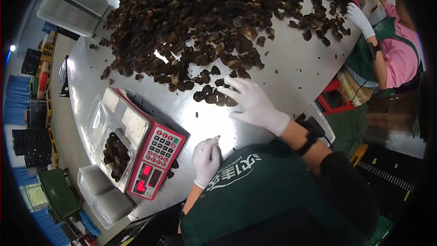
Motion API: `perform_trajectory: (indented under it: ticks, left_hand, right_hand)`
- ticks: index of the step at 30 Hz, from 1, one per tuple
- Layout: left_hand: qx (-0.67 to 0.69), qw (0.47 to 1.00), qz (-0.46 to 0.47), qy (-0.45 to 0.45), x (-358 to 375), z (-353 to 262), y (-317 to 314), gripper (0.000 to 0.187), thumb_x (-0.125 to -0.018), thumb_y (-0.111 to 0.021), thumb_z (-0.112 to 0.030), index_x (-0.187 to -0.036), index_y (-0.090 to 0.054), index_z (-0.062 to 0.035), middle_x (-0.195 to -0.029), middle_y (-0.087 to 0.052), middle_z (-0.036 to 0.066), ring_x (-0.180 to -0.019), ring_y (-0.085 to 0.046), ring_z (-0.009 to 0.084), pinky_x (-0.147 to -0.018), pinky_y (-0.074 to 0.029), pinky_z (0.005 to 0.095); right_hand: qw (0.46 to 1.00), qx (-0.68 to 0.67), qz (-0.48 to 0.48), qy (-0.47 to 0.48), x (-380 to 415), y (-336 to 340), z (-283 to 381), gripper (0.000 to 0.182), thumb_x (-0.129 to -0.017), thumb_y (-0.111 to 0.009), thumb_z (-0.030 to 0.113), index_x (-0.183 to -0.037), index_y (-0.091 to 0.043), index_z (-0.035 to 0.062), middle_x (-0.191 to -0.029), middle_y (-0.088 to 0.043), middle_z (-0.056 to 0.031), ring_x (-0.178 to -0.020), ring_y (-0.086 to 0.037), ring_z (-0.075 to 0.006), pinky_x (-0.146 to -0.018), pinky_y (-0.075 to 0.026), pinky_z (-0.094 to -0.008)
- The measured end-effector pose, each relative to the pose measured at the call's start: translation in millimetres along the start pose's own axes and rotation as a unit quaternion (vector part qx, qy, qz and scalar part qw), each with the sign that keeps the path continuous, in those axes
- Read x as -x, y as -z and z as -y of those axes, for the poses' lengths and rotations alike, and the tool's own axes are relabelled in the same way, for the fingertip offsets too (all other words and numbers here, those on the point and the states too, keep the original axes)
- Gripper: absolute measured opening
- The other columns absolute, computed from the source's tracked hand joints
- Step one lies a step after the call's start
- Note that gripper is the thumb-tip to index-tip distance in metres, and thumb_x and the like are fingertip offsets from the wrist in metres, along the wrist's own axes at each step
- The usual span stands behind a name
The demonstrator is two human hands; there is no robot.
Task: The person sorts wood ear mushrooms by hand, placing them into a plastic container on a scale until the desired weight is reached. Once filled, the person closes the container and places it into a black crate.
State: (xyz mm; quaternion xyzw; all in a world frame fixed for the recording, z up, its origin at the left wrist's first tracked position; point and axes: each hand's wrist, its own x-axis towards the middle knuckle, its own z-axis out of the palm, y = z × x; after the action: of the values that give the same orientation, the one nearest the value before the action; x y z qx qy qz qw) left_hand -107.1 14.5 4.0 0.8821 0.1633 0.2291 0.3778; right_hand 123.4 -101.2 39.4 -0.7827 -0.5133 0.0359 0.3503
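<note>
A large heap of dark brown dried mushrooms point(195, 23), perhaps wood ear, covers much of the metal table point(282, 73). My right hand point(257, 107), in a white glove, reaches over a few loose pieces at the heap's near edge, fingers spread. Nearer my body, my gloved left hand point(206, 160) is closed, thumb and fingers together; a tiny dark bit shows at its fingertips, too small to name. Left of it stands a red digital scale point(157, 155) with lit red digits. On its pan lies an open clear plastic box point(98, 123) holding some mushrooms.
Stacked clear plastic boxes point(107, 196) stand beside the scale, and more clear boxes point(70, 4) at the table's far left. At the right edge, a co-worker in a pink shirt point(400, 59) has a white-gloved hand point(361, 18) by the heap. A red stool point(334, 100) stands below.
</note>
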Motion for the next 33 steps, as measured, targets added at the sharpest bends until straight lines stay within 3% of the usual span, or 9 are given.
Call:
perform_trajectory:
  ticks: [5,9,15,18,22,23,27,31,33]
  left_hand:
    - [0.007,1.000,-0.007,0.006,0.4,-0.1,-0.3,0.033,-0.081,-0.064,0.009,-0.108,-0.071,-0.0081,-0.090,-0.069,0.009,-0.084,-0.067,0.0262,-0.080,-0.052,0.0358]
    - [0.004,1.000,-0.003,-0.001,-0.4,0.5,0.2,0.032,-0.081,-0.065,0.008,-0.109,-0.070,-0.0082,-0.090,-0.069,0.008,-0.083,-0.066,0.0268,-0.078,-0.052,0.0364]
    - [-0.005,1.000,0.001,0.002,-0.7,-0.4,1.1,0.031,-0.082,-0.065,0.007,-0.108,-0.070,-0.0090,-0.090,-0.068,0.008,-0.081,-0.065,0.0266,-0.076,-0.051,0.0363]
    - [-0.006,1.000,-0.004,-0.006,-1.0,0.1,1.1,0.031,-0.082,-0.065,0.006,-0.108,-0.069,-0.0091,-0.091,-0.068,0.008,-0.082,-0.065,0.0263,-0.076,-0.051,0.0360]
    - [-0.008,1.000,-0.005,0.003,0.1,0.1,1.0,0.031,-0.081,-0.065,0.006,-0.108,-0.069,-0.0094,-0.091,-0.068,0.008,-0.083,-0.065,0.0261,-0.077,-0.051,0.0358]
    - [-0.010,1.000,-0.008,-0.002,0.0,0.2,1.2,0.031,-0.081,-0.065,0.006,-0.108,-0.069,-0.0094,-0.091,-0.068,0.008,-0.083,-0.065,0.0262,-0.077,-0.051,0.0357]
    - [-0.005,0.999,-0.026,-0.025,-0.4,2.5,0.8,0.030,-0.082,-0.065,0.005,-0.108,-0.069,-0.0097,-0.092,-0.069,0.007,-0.083,-0.065,0.0265,-0.076,-0.051,0.0361]
    - [-0.007,1.000,-0.018,-0.017,-0.5,2.0,0.8,0.029,-0.082,-0.065,0.004,-0.107,-0.069,-0.0095,-0.092,-0.068,0.007,-0.082,-0.065,0.0267,-0.076,-0.051,0.0368]
    - [-0.013,0.999,-0.022,-0.020,-0.1,1.6,0.3,0.028,-0.082,-0.064,0.004,-0.106,-0.069,-0.0092,-0.091,-0.068,0.007,-0.082,-0.064,0.0270,-0.075,-0.051,0.0374]
  right_hand:
    - [0.992,0.067,-0.047,0.101,-16.6,-49.3,-21.2,0.035,-0.075,-0.079,0.023,-0.106,-0.069,0.0108,-0.112,-0.066,-0.0041,-0.102,-0.063,-0.0226,-0.085,-0.051,-0.0365]
    - [0.995,0.008,-0.021,0.097,-24.5,-46.9,-16.0,0.032,-0.074,-0.079,0.025,-0.102,-0.068,0.0126,-0.104,-0.067,-0.0020,-0.097,-0.063,-0.0208,-0.080,-0.053,-0.0341]
    - [0.993,0.075,0.011,0.091,-68.9,-39.3,18.1,0.071,-0.067,-0.082,0.037,-0.132,-0.064,0.0140,-0.146,-0.051,-0.0088,-0.122,-0.054,-0.0296,-0.091,-0.049,-0.0413]
    - [0.992,0.109,-0.003,0.065,-71.4,-56.8,16.1,0.066,-0.067,-0.081,0.035,-0.127,-0.066,0.0117,-0.147,-0.050,-0.0101,-0.124,-0.051,-0.0319,-0.094,-0.047,-0.0445]
    - [0.986,0.114,0.018,0.119,-57.3,-77.2,4.1,0.027,-0.078,-0.075,0.023,-0.102,-0.069,0.0112,-0.112,-0.064,-0.0044,-0.099,-0.062,-0.0197,-0.072,-0.053,-0.0319]
    - [0.979,0.065,-0.090,0.170,-50.7,-75.7,3.4,0.016,-0.078,-0.073,0.014,-0.092,-0.068,0.0114,-0.096,-0.065,-0.0008,-0.086,-0.064,-0.0168,-0.062,-0.052,-0.0294]
    - [0.981,-0.007,-0.134,0.141,-16.9,-51.1,12.2,0.020,-0.069,-0.081,0.010,-0.086,-0.071,0.0135,-0.093,-0.068,-0.0003,-0.076,-0.063,-0.0197,-0.061,-0.054,-0.0305]
    - [0.989,0.037,-0.073,0.119,-1.5,-33.1,4.2,0.026,-0.068,-0.081,0.011,-0.092,-0.072,0.0141,-0.096,-0.069,-0.0010,-0.078,-0.064,-0.0219,-0.063,-0.054,-0.0313]
    - [0.993,0.031,-0.070,0.095,-7.9,-23.4,13.5,0.034,-0.067,-0.082,0.017,-0.100,-0.071,0.0138,-0.112,-0.066,-0.0053,-0.099,-0.061,-0.0246,-0.086,-0.050,-0.0385]
